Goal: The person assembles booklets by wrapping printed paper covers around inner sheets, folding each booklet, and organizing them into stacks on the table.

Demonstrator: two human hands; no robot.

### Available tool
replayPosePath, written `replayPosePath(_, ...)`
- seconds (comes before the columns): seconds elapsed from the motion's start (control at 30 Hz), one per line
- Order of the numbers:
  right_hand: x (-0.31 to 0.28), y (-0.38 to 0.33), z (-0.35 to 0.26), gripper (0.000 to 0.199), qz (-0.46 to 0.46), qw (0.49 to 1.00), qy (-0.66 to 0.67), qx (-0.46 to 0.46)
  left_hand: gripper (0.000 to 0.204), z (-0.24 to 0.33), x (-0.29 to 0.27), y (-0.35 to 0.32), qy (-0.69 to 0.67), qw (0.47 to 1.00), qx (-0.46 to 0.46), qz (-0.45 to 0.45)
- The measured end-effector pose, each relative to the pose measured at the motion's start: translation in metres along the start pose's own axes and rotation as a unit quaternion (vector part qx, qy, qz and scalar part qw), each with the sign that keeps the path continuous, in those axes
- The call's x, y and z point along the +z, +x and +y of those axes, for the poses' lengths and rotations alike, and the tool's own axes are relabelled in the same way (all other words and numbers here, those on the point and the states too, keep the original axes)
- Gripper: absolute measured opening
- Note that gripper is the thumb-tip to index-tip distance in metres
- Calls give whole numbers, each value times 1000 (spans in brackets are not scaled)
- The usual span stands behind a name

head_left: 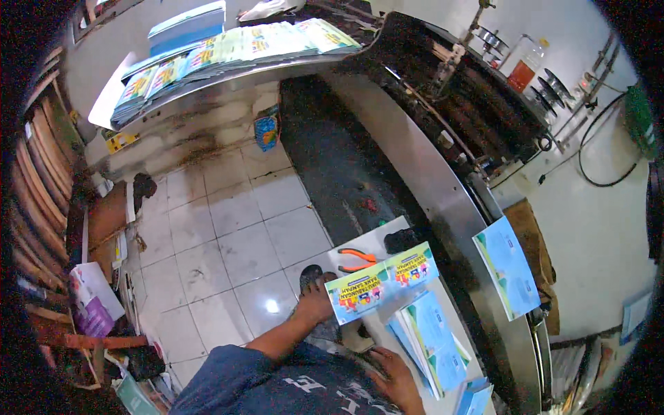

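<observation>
My left hand [316, 301] pinches the left end of a printed cover sheet [378, 282], yellow and green with colourful drawings. The sheet is spread out over a narrow white board [395, 227] in front of me. Low down by my lap is my right hand [395, 377], its fingers stretched loosely and nothing visible in them. To its right lies a stack of blue booklets [436, 342], with more blue sheets [474, 398] below. Orange-handled pliers [358, 260] rest on the board just beyond the sheet, beside a small black object [400, 241].
A metal-edged machine [429, 159] runs along my right, with a blue cover sheet [507, 268] on its edge. Many printed sheets [235, 50] fill a far ledge. Wire spools [550, 90] and a bottle [523, 69] stand far right. Tiled floor [207, 235] lies left.
</observation>
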State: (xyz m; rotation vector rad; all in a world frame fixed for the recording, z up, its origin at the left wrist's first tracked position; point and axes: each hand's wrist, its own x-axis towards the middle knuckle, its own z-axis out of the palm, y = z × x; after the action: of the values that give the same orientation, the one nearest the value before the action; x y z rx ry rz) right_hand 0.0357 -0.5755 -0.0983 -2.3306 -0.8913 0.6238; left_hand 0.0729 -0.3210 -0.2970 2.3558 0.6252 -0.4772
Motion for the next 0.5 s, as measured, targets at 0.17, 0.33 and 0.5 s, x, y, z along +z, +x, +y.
replayPosePath(0.17, -14, 24, -38, 37, 9, 999, 33, -4, 97, -16, 16, 12, -13, 999, 21, 24)
replayPosePath(0.33, -14, 34, -38, 32, 56, 996, -17, -66, 78, -28, 26, 4, 67, 980, 106, 154)
replayPosePath(0.5, -1, 50, 7, 34, -24, 996, -15, -81, 64, -28, 25, 5, 93, 976, 132, 147)
